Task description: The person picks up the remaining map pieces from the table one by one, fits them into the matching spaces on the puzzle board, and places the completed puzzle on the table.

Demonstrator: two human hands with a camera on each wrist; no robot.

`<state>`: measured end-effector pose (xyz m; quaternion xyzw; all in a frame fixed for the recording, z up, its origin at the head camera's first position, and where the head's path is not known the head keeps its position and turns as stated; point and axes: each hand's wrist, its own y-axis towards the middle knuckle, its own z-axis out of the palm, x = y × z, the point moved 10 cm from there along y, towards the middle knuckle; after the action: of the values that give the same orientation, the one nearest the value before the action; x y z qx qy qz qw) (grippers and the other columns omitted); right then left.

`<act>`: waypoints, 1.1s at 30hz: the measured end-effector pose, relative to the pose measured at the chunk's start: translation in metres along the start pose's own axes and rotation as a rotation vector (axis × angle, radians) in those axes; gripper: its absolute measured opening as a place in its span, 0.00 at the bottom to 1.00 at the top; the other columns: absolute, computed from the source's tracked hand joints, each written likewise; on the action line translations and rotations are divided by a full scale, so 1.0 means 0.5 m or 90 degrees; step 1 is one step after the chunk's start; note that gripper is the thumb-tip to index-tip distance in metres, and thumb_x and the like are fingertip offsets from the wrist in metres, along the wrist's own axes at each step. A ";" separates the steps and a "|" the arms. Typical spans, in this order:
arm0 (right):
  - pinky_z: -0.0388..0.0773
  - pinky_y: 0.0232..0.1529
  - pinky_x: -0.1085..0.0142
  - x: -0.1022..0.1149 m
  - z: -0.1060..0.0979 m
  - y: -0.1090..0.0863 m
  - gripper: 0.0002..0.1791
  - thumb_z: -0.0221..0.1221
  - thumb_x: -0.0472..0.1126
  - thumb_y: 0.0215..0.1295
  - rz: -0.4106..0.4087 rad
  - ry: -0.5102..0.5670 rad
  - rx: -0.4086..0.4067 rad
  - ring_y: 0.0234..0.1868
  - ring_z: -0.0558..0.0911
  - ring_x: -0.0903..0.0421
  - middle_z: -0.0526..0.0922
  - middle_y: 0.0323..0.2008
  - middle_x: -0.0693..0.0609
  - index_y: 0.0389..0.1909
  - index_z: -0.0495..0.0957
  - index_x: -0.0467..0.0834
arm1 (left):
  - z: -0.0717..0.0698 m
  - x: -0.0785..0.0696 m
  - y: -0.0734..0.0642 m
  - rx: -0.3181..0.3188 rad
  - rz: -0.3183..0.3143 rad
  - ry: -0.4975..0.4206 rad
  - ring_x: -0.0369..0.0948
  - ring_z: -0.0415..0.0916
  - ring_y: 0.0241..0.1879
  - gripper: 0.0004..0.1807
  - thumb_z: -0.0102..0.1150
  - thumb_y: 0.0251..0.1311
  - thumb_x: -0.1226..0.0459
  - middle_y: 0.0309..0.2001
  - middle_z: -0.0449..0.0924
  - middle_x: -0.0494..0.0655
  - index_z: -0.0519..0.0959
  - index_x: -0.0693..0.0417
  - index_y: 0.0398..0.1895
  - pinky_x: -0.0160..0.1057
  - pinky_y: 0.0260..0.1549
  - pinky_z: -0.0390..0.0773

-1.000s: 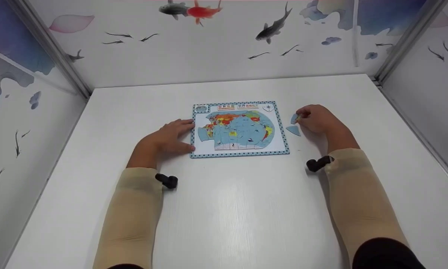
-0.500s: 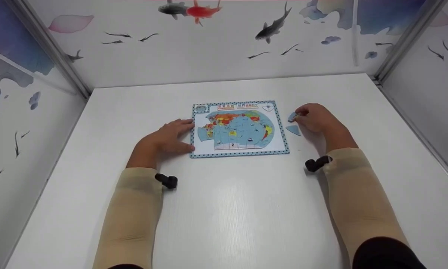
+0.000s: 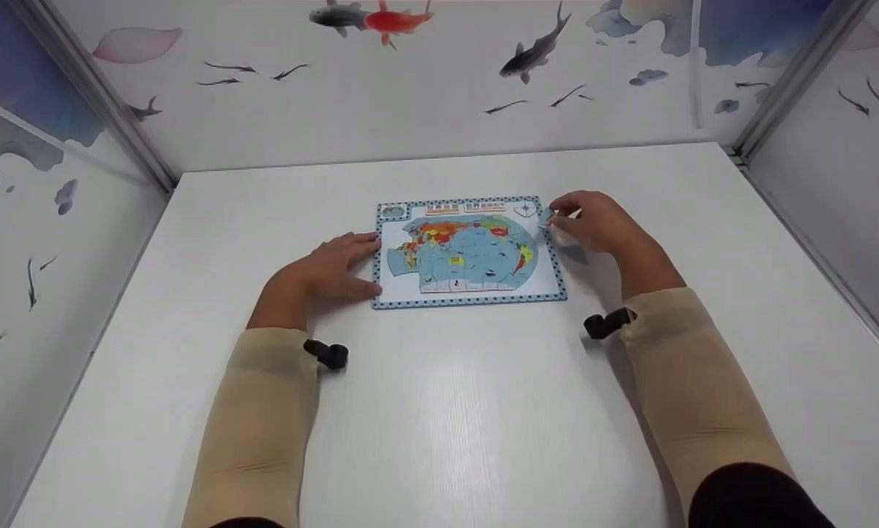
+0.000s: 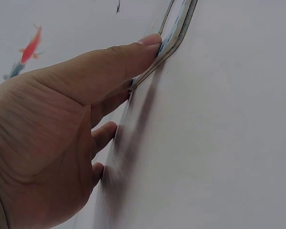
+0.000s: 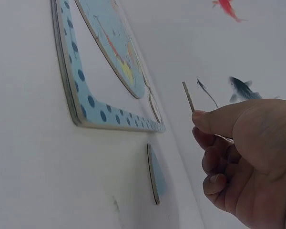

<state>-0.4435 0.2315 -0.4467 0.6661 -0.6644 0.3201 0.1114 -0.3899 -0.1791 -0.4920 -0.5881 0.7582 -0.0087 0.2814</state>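
A world-map jigsaw puzzle board [image 3: 404, 291] with a blue dotted border lies on the white table, most of its map pieces fitted and a white gap at the lower left of the map. At its left edge rests my left hand [image 3: 325, 270], fingers spread, thumb on the border near the lower corner. My right hand [image 3: 597, 224] pinches a small blue puzzle piece [image 3: 545, 218] over the board's upper right edge. The right wrist view shows that piece edge-on [image 5: 188, 96], between thumb and index finger. Beneath the hand, another blue wedge-shaped piece [image 5: 156, 176] lies on the table beside the board.
White panels printed with fish surround the table [image 3: 439, 411] at the back and both sides. A black wrist mount [image 3: 328, 356] sticks out from the left sleeve, and a similar black mount [image 3: 608, 323] from the right one.
My right hand has lifted the small blue puzzle piece from the table and carried it left to the board's edge. The left hand stays where it was.
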 end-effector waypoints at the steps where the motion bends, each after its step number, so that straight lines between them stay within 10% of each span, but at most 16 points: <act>1: 0.80 0.67 0.51 0.009 0.003 -0.001 0.26 0.59 0.49 0.81 -0.003 -0.001 0.001 0.65 0.74 0.45 0.75 0.70 0.46 0.76 0.73 0.52 | 0.000 0.000 0.000 0.000 -0.003 0.000 0.52 0.33 0.90 0.51 0.69 0.64 0.39 0.89 0.42 0.32 0.53 0.21 0.86 0.71 0.83 0.44; 33: 0.80 0.65 0.52 0.324 0.209 -0.013 0.25 0.59 0.49 0.81 -0.184 0.004 0.044 0.61 0.78 0.51 0.80 0.63 0.53 0.76 0.75 0.56 | -0.004 -0.003 -0.003 -0.003 -0.003 -0.012 0.52 0.34 0.90 0.49 0.70 0.64 0.39 0.89 0.43 0.31 0.55 0.21 0.85 0.70 0.84 0.44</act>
<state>-0.4223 0.0400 -0.4323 0.7573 -0.5499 0.3251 0.1352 -0.3892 -0.1788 -0.4890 -0.5908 0.7541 -0.0020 0.2867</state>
